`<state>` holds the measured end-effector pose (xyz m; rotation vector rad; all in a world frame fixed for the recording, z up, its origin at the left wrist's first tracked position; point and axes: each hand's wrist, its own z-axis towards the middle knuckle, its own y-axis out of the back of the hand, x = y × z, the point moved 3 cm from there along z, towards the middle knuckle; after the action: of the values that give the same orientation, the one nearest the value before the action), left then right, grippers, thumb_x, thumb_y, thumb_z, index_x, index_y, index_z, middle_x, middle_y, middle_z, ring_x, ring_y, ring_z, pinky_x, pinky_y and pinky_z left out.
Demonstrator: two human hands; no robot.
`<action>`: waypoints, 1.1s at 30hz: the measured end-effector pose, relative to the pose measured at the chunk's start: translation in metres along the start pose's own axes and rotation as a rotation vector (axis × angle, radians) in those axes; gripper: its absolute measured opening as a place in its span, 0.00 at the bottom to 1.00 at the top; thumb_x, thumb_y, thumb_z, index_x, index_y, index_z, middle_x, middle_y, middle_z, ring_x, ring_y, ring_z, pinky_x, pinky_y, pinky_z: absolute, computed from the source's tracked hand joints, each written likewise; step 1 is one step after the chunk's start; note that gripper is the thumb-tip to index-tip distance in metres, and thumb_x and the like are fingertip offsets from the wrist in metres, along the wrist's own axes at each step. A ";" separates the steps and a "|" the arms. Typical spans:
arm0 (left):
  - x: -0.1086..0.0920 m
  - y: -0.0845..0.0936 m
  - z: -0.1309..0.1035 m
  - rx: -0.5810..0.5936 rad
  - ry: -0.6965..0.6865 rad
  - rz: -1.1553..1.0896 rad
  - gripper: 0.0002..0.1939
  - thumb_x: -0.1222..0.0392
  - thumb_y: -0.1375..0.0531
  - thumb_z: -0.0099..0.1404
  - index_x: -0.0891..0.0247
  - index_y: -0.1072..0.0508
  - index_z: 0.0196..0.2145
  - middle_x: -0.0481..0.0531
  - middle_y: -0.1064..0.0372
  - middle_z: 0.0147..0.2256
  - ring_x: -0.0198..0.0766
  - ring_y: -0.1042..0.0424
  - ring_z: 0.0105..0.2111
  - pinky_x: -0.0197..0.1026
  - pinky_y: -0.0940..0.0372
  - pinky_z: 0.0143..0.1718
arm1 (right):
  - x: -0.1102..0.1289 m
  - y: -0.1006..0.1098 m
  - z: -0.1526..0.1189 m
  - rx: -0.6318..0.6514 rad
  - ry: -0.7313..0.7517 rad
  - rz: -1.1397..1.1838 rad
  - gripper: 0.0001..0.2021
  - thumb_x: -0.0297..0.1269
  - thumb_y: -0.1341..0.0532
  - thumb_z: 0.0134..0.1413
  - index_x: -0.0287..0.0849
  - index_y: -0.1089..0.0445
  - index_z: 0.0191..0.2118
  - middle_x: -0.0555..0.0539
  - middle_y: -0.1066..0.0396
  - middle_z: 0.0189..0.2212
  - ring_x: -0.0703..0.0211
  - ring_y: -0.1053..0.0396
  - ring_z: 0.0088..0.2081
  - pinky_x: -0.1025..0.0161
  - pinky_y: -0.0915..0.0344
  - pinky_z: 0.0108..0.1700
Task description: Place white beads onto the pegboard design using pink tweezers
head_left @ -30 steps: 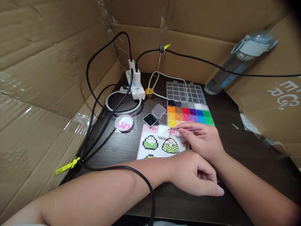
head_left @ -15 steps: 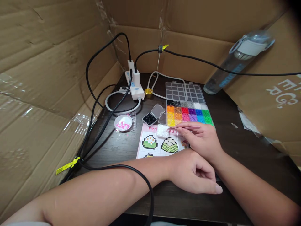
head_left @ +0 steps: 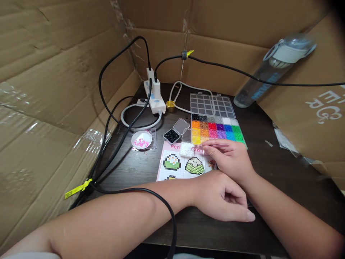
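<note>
My right hand (head_left: 233, 158) pinches a pair of pink tweezers (head_left: 212, 146), held nearly level and pointing left. Their tip reaches a small clear box of white beads (head_left: 187, 149), which sits at the top of a printed pattern sheet (head_left: 161, 174). In front of it, my left hand (head_left: 221, 198) lies with its fingers curled in and the thumb stretched out; I see nothing in it. The left wrist covers the sheet's lower part. Just behind the white beads stands an open box of black beads (head_left: 171, 136). A sorted bead case (head_left: 215, 130) lies beyond my right hand.
A white dish (head_left: 142, 140) with pink and white beads is at the left. Behind are a power strip (head_left: 156, 102), a gold cup (head_left: 170, 105) and a leaning water bottle (head_left: 275, 75). A black cable (head_left: 164, 205) loops over my left forearm. Cardboard walls (head_left: 215, 21) surround the table.
Nearly everything is as before. The view has shifted very slightly, and both hands and the tweezers keep their places.
</note>
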<state>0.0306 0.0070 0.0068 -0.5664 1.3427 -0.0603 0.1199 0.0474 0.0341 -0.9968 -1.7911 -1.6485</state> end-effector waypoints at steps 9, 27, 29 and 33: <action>0.000 0.001 0.000 0.003 -0.048 0.002 0.11 0.61 0.33 0.57 0.69 0.29 0.23 0.41 0.38 0.17 0.22 0.40 0.19 0.28 0.42 0.25 | 0.000 0.000 -0.001 -0.027 -0.008 0.001 0.04 0.36 0.34 0.49 0.43 0.21 0.31 0.46 0.20 0.30 0.54 0.21 0.32 0.58 0.22 0.35; 0.001 0.001 -0.001 0.011 0.028 0.036 0.13 0.56 0.34 0.58 0.68 0.27 0.24 0.42 0.37 0.18 0.23 0.40 0.19 0.29 0.44 0.24 | -0.002 0.003 -0.003 -0.006 -0.008 0.038 0.04 0.36 0.34 0.51 0.44 0.21 0.33 0.47 0.20 0.32 0.55 0.21 0.34 0.60 0.22 0.38; 0.003 0.000 -0.001 0.013 0.019 0.035 0.13 0.55 0.34 0.58 0.68 0.28 0.24 0.42 0.37 0.18 0.23 0.41 0.19 0.29 0.44 0.23 | -0.003 0.003 -0.003 -0.007 -0.011 0.040 0.04 0.36 0.34 0.51 0.44 0.21 0.33 0.47 0.20 0.32 0.55 0.21 0.34 0.59 0.22 0.37; 0.003 0.000 -0.001 0.012 0.003 0.022 0.14 0.55 0.34 0.58 0.68 0.28 0.24 0.43 0.37 0.19 0.23 0.41 0.19 0.29 0.44 0.23 | -0.003 0.002 -0.002 -0.008 -0.017 0.032 0.04 0.36 0.34 0.50 0.44 0.21 0.32 0.47 0.20 0.31 0.54 0.21 0.33 0.58 0.22 0.36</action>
<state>0.0300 0.0058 0.0040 -0.5416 1.3509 -0.0512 0.1235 0.0445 0.0331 -1.0409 -1.7722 -1.6340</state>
